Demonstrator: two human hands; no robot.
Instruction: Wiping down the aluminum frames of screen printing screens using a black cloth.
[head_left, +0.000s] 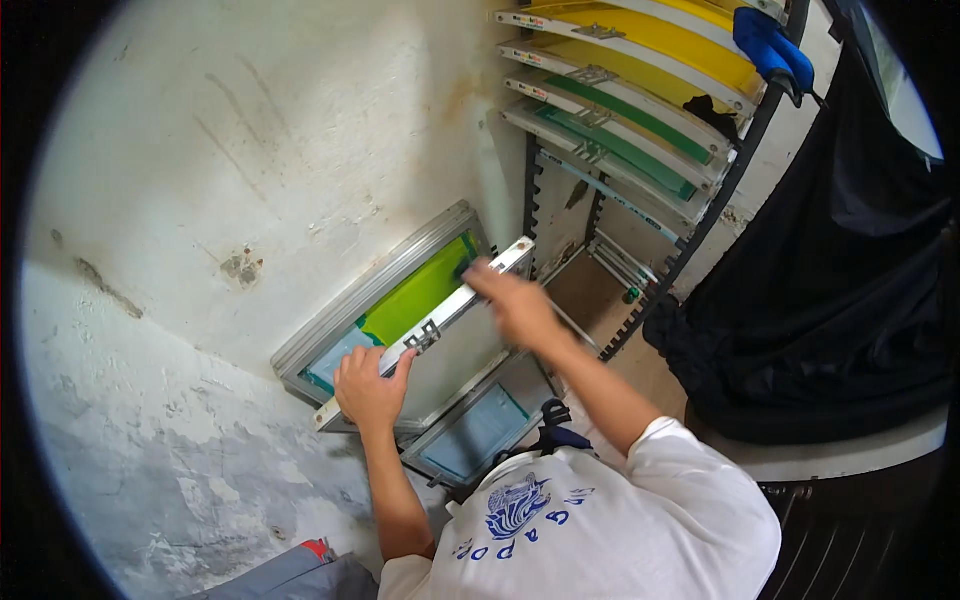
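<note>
A white-edged screen printing frame (460, 308) stands tilted in front of me, its pale mesh facing my body. My left hand (370, 388) is closed over its top edge near the lower left end, thumb on the near side. Toward the other end of that edge, my right hand (515, 305) is smeared by motion. Its fingers reach over the edge beside a small dark patch; whether they grip anything is unclear. Behind leans a grey metal frame (330, 325) with a bright yellow-green panel (415, 292). Another frame with light blue mesh (470, 430) sits close to my body.
A dark slotted rack (640, 310) at the right holds several yellow and green screen frames (640, 130). A blue object (775, 48) hangs on its upper corner. Black cloth (820, 290) drapes at far right. The stained wall (200, 180) rises on the left; grey fabric (290, 575) lies below.
</note>
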